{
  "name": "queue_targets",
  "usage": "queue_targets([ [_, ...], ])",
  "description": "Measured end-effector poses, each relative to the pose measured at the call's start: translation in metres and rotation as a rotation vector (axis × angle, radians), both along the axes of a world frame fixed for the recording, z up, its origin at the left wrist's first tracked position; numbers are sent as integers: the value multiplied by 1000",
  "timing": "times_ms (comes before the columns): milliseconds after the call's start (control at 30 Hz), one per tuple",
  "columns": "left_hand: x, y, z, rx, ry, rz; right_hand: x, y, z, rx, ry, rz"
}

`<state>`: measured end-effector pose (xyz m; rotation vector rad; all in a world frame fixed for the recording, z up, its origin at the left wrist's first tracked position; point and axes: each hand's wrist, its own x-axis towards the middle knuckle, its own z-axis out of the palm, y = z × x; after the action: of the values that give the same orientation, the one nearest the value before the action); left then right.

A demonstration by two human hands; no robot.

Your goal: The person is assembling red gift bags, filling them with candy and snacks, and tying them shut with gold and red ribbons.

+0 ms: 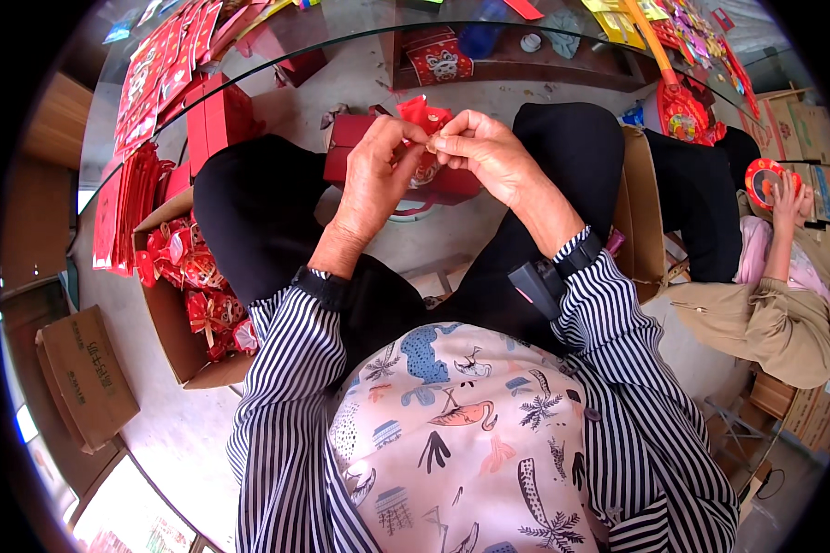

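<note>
Above my lap, my left hand [376, 170] and my right hand [491, 155] meet fingertip to fingertip. Both are closed in a pinch around a small red printed bag [422, 112], whose top flares out beyond my fingers. Part of the bag hangs below the fingertips. Something thin and pale shows at the pinch, too small to name. Behind and under the hands stands a red box [346, 138], partly covered by them. To the left of my legs, an open carton [171, 341] holds several red bags [203, 267] tied with gold-coloured ties.
A glass tabletop [360, 46] curves across the far side, with red printed sheets [161, 69] at its left. More red boxes [219, 118] stand beneath it. Another open carton [644, 212] is by my right leg. At the right, a co-worker's hand [786, 198] holds a round red object [765, 182].
</note>
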<state>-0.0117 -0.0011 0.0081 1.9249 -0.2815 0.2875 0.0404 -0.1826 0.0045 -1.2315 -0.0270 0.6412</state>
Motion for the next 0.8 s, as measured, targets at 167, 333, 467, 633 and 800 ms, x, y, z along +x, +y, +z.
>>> queue_targets([
  [167,4,1,-8,54,-114,60,-4,2,3,-53,-114,25],
  [333,4,3,-10,145,-42,59,-10,5,7,-130,-180,27],
  [467,7,2,-12,167,-72,75,-10,9,0,-238,-362,-29],
  [633,8,1,-16,121,-25,99,-15,17,-2,-510,-624,-84],
  [800,6,-1,-12,78,30,105,-15,23,4,-666,-1095,-198],
])
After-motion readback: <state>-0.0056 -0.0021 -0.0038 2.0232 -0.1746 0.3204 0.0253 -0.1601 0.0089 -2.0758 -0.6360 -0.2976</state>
